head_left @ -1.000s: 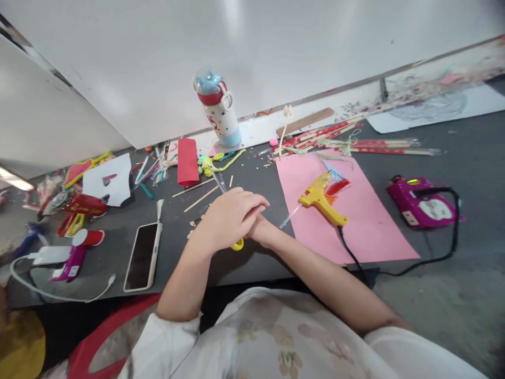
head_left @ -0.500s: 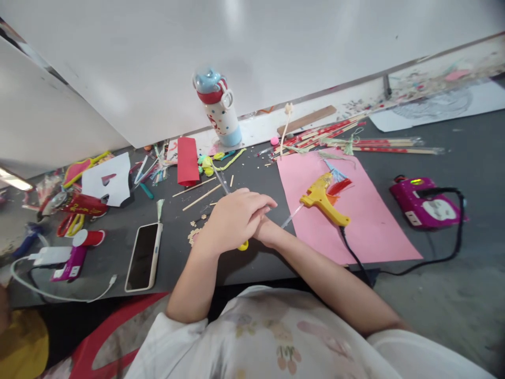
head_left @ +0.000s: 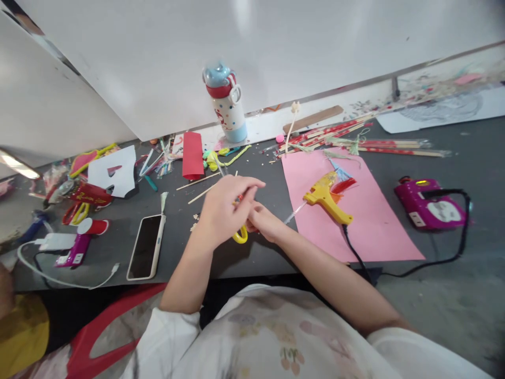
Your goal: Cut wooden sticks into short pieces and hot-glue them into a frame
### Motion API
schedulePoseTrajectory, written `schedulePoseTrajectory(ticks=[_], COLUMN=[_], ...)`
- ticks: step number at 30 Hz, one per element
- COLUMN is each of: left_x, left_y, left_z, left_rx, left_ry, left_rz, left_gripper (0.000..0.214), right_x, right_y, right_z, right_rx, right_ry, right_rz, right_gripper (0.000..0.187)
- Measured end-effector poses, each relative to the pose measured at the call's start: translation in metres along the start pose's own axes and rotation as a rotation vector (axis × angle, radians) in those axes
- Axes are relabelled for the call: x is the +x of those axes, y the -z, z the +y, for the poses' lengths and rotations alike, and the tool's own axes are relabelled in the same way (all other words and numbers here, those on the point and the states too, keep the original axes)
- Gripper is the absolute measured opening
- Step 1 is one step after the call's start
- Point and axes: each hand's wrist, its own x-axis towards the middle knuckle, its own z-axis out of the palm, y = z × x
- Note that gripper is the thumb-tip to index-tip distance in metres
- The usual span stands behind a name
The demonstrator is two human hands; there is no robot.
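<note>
My left hand is palm down over the table, its index finger and thumb reaching toward my right hand. My right hand meets it there with fingers curled in. The fingertips of both are close together; what they pinch is hidden. A pair of scissors with a yellow handle loop is partly covered by my left hand, its blades pointing away from me. A bit of red shows between my fingers. Wooden sticks and small wooden pieces lie beside my left hand. Right of my hands, a yellow glue gun rests on pink paper.
A water bottle stands at the back by a red paper piece. A phone, thread spool and cable lie left. Packaged sticks lie behind; a purple power box with a black cord stands right.
My hands have drawn slightly apart, and my left hand has shifted left and turned. More of the yellow scissors handle now shows. The view has moved a little.
</note>
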Motion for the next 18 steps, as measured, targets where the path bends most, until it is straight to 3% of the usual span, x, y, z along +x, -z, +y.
schedulePoseTrajectory(ticks=[2,5,10,18], left_x=[-0.006,-0.013,-0.019,-0.025], left_y=[0.006,0.008,-0.006,-0.032], left_z=[-0.014,-0.045,-0.084,-0.094], left_rx=[0.021,0.146,0.25,0.203], left_ry=[0.125,0.248,0.286,0.203], left_rz=[0.197,0.328,0.348,0.187], left_gripper=[0.021,0.024,0.026,0.028], right_x=[0.002,0.004,0.007,0.008], right_y=[0.0,0.001,0.003,0.006], right_z=[0.002,0.004,0.011,0.013], right_rx=[0.095,0.091,-0.12,-0.193], right_ry=[-0.041,-0.041,0.061,0.123], right_rz=[-0.002,0.025,0.094,0.153], right_gripper=[0.017,0.021,0.024,0.025])
